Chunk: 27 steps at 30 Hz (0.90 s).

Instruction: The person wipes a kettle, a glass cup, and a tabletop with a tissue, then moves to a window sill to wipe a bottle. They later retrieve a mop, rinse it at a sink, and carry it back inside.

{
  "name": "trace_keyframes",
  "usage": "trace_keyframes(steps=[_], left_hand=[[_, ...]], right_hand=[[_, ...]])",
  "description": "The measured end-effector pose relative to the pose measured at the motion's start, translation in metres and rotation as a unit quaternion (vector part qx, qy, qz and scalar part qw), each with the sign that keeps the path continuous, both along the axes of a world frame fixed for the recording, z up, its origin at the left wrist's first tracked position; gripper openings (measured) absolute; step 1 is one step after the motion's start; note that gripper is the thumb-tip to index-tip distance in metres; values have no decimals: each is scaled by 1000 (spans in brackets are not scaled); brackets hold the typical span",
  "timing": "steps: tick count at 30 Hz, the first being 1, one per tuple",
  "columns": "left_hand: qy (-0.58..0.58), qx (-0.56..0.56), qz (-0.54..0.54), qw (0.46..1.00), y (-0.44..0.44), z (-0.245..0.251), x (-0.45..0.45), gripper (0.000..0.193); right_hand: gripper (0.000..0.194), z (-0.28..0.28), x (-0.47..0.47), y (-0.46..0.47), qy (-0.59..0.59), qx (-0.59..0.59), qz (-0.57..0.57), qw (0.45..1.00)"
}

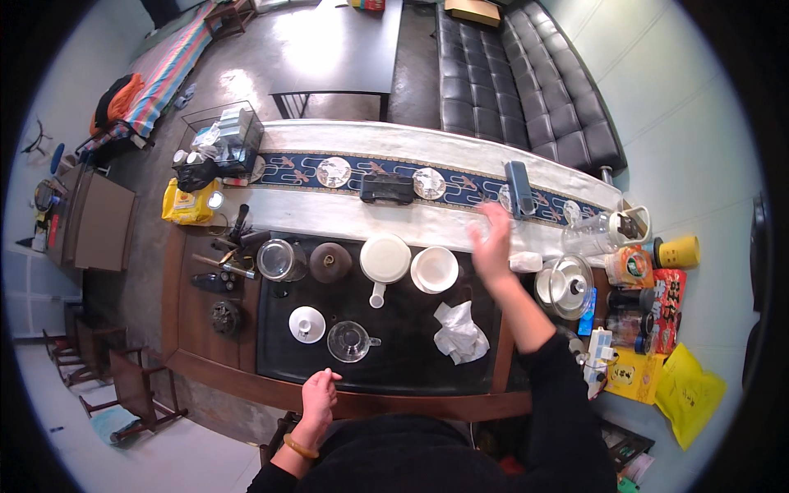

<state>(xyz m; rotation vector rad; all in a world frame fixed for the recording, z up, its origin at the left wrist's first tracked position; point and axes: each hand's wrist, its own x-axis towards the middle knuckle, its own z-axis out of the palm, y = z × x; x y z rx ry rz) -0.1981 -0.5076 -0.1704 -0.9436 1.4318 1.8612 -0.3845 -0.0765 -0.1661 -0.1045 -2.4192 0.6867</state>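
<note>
My right hand [491, 240] reaches over the front edge of the white table strip, fingers apart, blurred; a small clear object may be by its fingertips. My left hand [319, 394], with a bangle at the wrist, hovers near the tray's front edge with fingers bent in. On the black tea tray [394, 370] stand a white lid [307, 325], a glass pitcher [349, 342], a white gaiwan bowl on a saucer [436, 269], a white side-handled pot [384, 260], a brown lidded pot [330, 262] and a glass jar [281, 260]. A crumpled white cloth or tissue [461, 333] lies at the right.
A glass pot with lid [564, 287], a clear jug [585, 234], a power strip [596, 357] and packets crowd the right. A dark box [386, 188] and a blue-grey case [519, 188] lie on the patterned runner. At left are a wire basket [249, 132] and yellow wipes pack [185, 203].
</note>
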Motion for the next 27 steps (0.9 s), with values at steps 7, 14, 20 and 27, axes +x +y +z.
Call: trace_keyframes(steps=[7, 14, 20, 27], left_hand=[[235, -527, -163, 800, -37, -57, 19, 26], [380, -635, -208, 640, -47, -61, 2, 15], [383, -632, -205, 642, -50, -65, 1, 16], [377, -620, -194, 660, -56, -68, 2, 20]], right_hand=[[88, -73, -82, 147, -372, -2, -384, 845], [56, -74, -112, 164, -310, -178, -309, 881], [30, 2, -185, 46, -351, -505, 43, 788], [39, -9, -322, -216, -401, -529, 76, 744]])
